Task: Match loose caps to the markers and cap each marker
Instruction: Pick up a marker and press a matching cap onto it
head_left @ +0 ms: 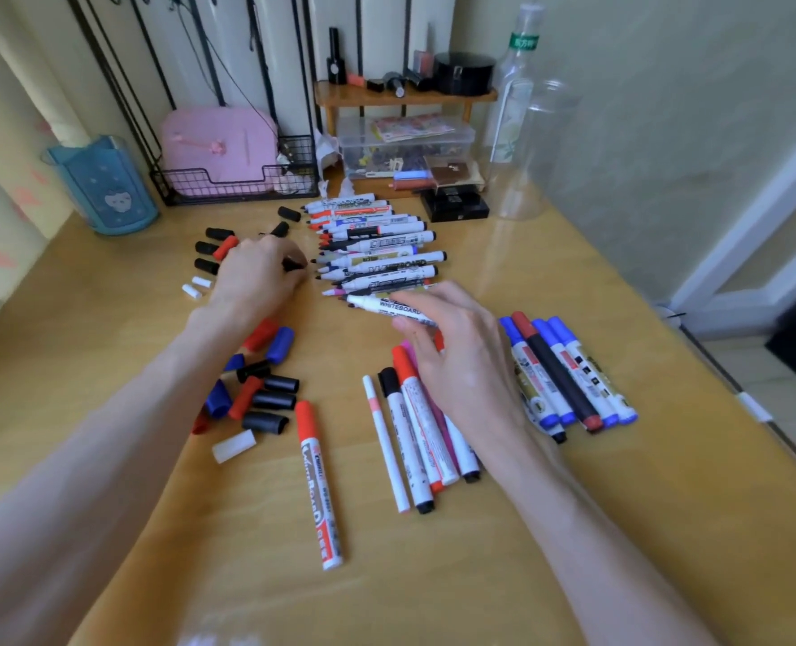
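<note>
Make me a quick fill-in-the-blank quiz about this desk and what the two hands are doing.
1. The right hand holds an uncapped marker whose barrel reads ____.
2. The loose cap pinched by the left hand is ____.
3. The lone marker nearest the camera has a ____ top.
4. The wire basket by the wall holds a ____ item.

Missing words: WHITEBOARD; black; red; pink.
</note>
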